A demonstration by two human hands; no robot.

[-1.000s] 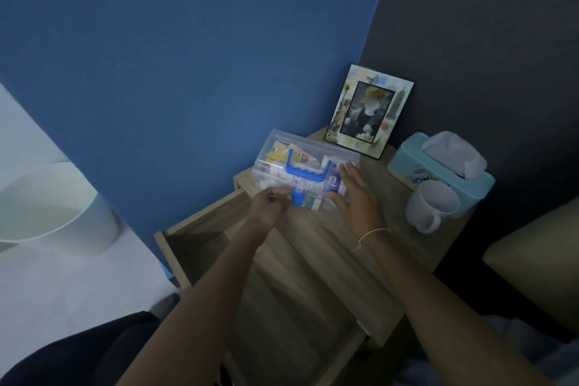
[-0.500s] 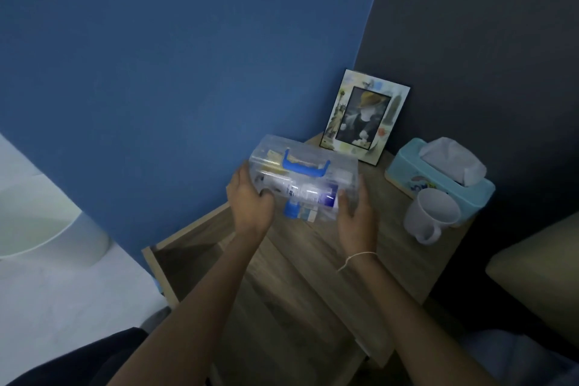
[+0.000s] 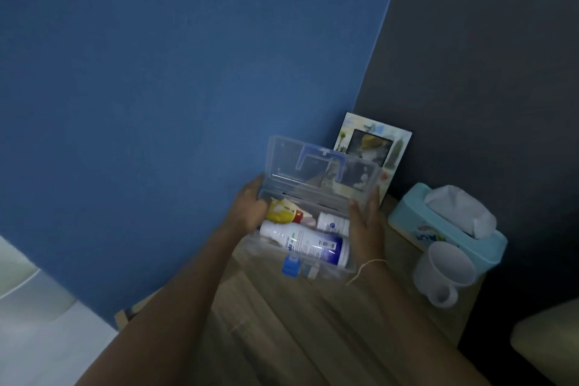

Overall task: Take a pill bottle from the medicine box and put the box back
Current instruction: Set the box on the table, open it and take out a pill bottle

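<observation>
Medicine box (image 3: 308, 229), lid raised, is held just above the bench (image 3: 282, 323) near its back edge; a white pill bottle (image 3: 305, 243) lies inside. The opening step is judged complete. Left hand (image 3: 250, 213) and right hand (image 3: 365, 222) are clamped on the box ends; one must be freed to lift the bottle.

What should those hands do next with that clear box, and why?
Probably free the right hand and lift out the big white bottle. The medicine box is already open, lid raised, both hands gripping its ends; the left hand could steady it while the bottle lies exposed at the front.
</observation>
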